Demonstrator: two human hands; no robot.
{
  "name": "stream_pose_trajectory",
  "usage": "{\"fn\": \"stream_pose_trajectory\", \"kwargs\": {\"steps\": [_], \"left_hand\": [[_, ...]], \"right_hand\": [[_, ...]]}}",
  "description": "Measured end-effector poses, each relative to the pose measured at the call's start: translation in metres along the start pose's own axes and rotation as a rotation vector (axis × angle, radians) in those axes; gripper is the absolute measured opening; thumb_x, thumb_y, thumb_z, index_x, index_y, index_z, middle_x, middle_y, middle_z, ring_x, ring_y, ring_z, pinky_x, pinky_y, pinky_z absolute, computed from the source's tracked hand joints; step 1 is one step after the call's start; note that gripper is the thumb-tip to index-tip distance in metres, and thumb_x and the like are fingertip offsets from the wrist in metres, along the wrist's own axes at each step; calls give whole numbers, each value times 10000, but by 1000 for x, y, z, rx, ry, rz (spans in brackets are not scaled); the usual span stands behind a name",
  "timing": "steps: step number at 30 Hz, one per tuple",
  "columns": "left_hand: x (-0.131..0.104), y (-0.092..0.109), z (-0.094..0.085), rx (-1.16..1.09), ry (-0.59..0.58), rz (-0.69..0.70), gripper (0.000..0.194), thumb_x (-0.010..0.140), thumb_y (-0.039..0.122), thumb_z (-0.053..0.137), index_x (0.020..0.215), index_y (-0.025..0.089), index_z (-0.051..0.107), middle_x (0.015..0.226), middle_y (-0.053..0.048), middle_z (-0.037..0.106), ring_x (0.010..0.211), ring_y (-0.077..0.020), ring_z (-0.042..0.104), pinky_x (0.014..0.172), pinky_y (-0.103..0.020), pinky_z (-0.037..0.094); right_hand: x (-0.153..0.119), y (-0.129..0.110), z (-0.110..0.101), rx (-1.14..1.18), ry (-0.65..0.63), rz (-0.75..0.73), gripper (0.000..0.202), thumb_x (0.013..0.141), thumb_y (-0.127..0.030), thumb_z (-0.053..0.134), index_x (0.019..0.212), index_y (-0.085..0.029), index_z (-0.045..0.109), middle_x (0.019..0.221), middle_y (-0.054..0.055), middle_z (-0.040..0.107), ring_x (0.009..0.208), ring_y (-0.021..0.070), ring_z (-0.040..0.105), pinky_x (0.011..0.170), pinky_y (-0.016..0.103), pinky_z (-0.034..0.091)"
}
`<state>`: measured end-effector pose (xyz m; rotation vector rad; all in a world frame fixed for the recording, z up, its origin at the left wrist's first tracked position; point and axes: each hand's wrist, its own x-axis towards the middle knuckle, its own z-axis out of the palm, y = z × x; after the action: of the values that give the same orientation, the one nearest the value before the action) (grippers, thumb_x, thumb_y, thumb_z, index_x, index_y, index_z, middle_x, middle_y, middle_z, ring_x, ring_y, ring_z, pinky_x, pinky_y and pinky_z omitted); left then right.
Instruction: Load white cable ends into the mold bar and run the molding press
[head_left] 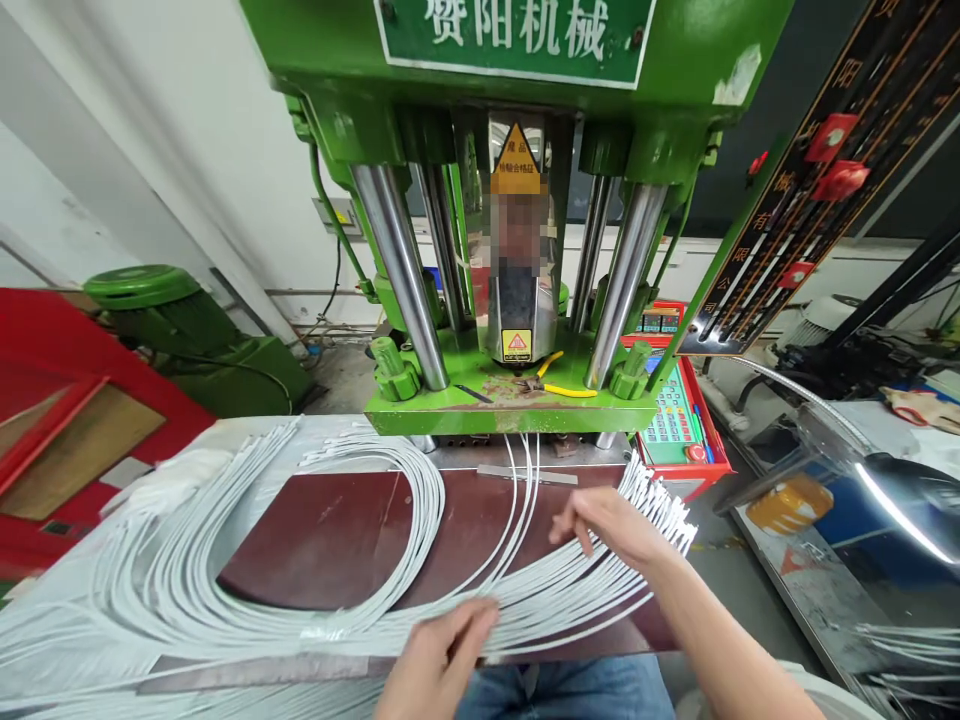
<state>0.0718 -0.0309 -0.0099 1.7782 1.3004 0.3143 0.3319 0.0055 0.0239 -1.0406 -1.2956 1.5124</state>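
Note:
A thick bundle of white cables point(570, 595) curves across a dark red-brown board point(319, 525) in front of me. My left hand point(442, 655) is closed at the bundle's near edge, thumb and forefinger pinching white cable. Over the bundle's right part is my right hand point(619, 525), its fingers bent and apart, with no cable visible between them. Several cable strands point(517, 505) rise from the bundle and run under the green press point(510, 422); their ends there are hidden. White-tipped cable ends point(664, 515) fan out right of my right hand.
Yellow-handled pliers point(566, 391) lie on the press's ledge. A metal strip point(527, 475) rests at the board's back edge. Right of the press stands a red control box point(716, 455) with buttons. A lamp point(900, 500) reaches in from the right; more coiled cables point(150, 580) lie left.

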Motion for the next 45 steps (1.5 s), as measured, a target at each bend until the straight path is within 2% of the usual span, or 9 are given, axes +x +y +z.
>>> {"fn": "stream_pose_trajectory", "kwargs": {"steps": [2, 5, 11, 16, 22, 25, 30, 38, 45], "left_hand": [[17, 14, -1, 189, 143, 18, 422, 928, 455, 345, 1123, 218, 634, 830, -63, 708, 816, -220, 652, 766, -312, 468], [41, 30, 1, 443, 172, -17, 475, 930, 412, 358, 1296, 150, 510, 811, -101, 725, 770, -265, 682, 679, -333, 471], [62, 35, -4, 705, 227, 73, 350, 957, 290, 327, 1114, 185, 622, 892, -93, 729, 801, -230, 693, 663, -291, 482], [74, 24, -29, 944, 259, 188, 343, 911, 112, 324, 993, 149, 654, 864, -94, 667, 720, -217, 652, 617, -309, 483], [96, -8, -90, 1213, 381, 326, 580, 792, -35, 365, 1319, 171, 494, 1041, -149, 590, 937, -287, 558, 778, -425, 449], [112, -21, -111, 1269, 403, 302, 558, 794, -31, 370, 1279, 183, 545, 995, -146, 599, 934, -298, 547, 769, -424, 441], [131, -28, -113, 1275, 371, 282, 496, 819, -7, 359, 1238, 142, 576, 1052, -176, 600, 952, -301, 542, 775, -422, 438], [127, -40, -105, 1218, 413, 236, 503, 826, 7, 345, 1292, 104, 508, 1187, -211, 559, 948, -304, 568, 752, -410, 448], [118, -44, -93, 1094, 475, 235, 432, 914, 194, 340, 1325, 96, 432, 1261, -189, 529, 1085, -308, 519, 849, -422, 448]], "right_hand": [[37, 10, 15, 122, 32, 32, 528, 791, -631, 550, 660, -128, 645, 383, -39, 449, 645, 195, 643, 759, 323, 424], [67, 24, 39, 314, 113, 58, 531, 756, -634, 591, 636, -119, 648, 347, -54, 414, 543, 168, 613, 740, 316, 428], [74, 6, 49, 537, 99, -73, 463, 821, -553, 556, 623, -142, 636, 358, -52, 416, 463, 118, 495, 693, 314, 456], [77, -4, 23, -108, 252, -67, 534, 864, -592, 454, 623, -142, 609, 419, -2, 513, 513, 149, 562, 642, 280, 431], [74, 14, 6, -1028, 426, -191, 331, 933, -379, 436, 716, -188, 595, 684, 25, 624, 687, 170, 567, 659, 275, 390], [75, 26, 6, -1162, 390, -234, 195, 919, -306, 483, 878, -187, 633, 870, 55, 639, 878, 206, 559, 778, 296, 415], [81, 41, 7, -1357, 271, -177, 276, 887, -288, 552, 1122, -158, 616, 1019, 99, 590, 992, 244, 506, 927, 369, 388], [77, 38, 1, -1434, 89, -158, 170, 855, -165, 571, 997, -160, 665, 960, 91, 577, 946, 233, 497, 858, 340, 413], [67, 30, -4, -1420, -60, -181, 174, 849, -163, 588, 1001, -198, 664, 967, 55, 595, 965, 208, 509, 846, 307, 408]]}}
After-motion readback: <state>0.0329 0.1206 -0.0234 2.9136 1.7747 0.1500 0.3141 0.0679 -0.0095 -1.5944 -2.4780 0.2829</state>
